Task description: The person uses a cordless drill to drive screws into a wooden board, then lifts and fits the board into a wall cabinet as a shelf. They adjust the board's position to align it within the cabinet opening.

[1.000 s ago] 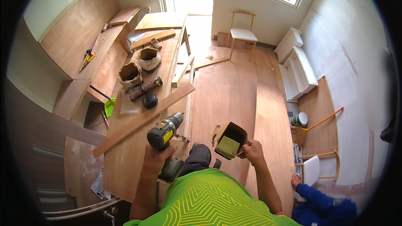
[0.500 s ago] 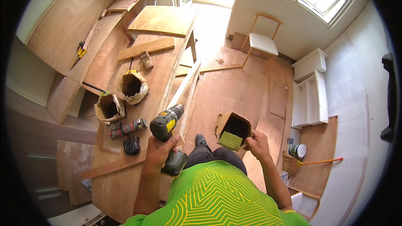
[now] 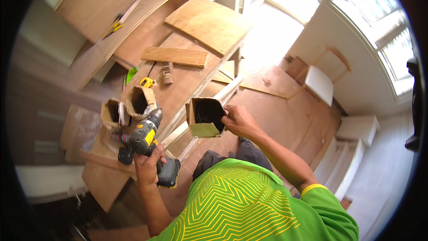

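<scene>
My left hand (image 3: 148,166) is wrapped round the grip of a black and yellow cordless drill (image 3: 145,138), its chuck pointing away from me toward the workbench. With my right hand (image 3: 239,120) I pinch the right edge of an open cardboard box (image 3: 205,117). The box is held up in front of me, its dark inside facing up, with a pale green patch on the near side. Two more open cardboard boxes, one (image 3: 140,101) beside the other (image 3: 112,113), stand on the wooden workbench (image 3: 178,80) just beyond the drill. A tape measure (image 3: 125,155) lies partly behind the drill.
On the bench lie a wooden plank (image 3: 174,56), a brush-like block (image 3: 167,73), a yellow-handled tool (image 3: 146,82) and a plywood panel (image 3: 209,23). Pliers (image 3: 115,27) rest on a shelf at the left. A chair (image 3: 319,85) and white drawer units (image 3: 341,163) stand at the right.
My view has turned to the right and blurred. My right hand has carried the cardboard box leftward and up, nearer the bench. The drill has moved left, now overlapping the bench tools.
</scene>
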A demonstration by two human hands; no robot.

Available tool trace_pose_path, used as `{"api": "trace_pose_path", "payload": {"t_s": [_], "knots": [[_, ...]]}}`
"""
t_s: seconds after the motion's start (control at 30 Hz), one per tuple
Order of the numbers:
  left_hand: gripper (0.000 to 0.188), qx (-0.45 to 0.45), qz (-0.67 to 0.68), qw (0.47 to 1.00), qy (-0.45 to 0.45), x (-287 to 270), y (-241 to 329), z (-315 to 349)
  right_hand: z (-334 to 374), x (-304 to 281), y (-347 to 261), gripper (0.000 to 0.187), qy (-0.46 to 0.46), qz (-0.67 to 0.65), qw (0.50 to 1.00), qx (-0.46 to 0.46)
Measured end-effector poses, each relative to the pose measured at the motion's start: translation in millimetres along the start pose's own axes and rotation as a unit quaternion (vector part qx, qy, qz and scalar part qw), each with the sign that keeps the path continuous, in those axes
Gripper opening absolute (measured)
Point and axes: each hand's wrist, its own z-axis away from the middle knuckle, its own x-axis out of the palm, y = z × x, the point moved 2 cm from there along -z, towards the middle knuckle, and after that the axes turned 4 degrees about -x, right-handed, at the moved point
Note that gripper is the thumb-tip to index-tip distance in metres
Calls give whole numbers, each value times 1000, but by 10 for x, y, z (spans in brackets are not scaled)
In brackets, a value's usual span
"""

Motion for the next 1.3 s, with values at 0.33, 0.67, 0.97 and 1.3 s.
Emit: {"api": "trace_pose_path", "payload": {"t_s": [0.33,0.67,0.97,1.3], "knots": [[20,-70,84,969,221,405,-330,516,-1803,104,-268,26,-181,56,955,-228],[29,-68,120,961,239,445,-404,292,-2815,490,-820,34,-346,198,873,-281],[25,-118,146,947,261,477,-477,154,-2674,625,-1183,14,-212,267,656,-673],[23,-165,126,901,380,1022,-515,296,-2790,1141,-1197,19,-375,424,427,-705]]}}
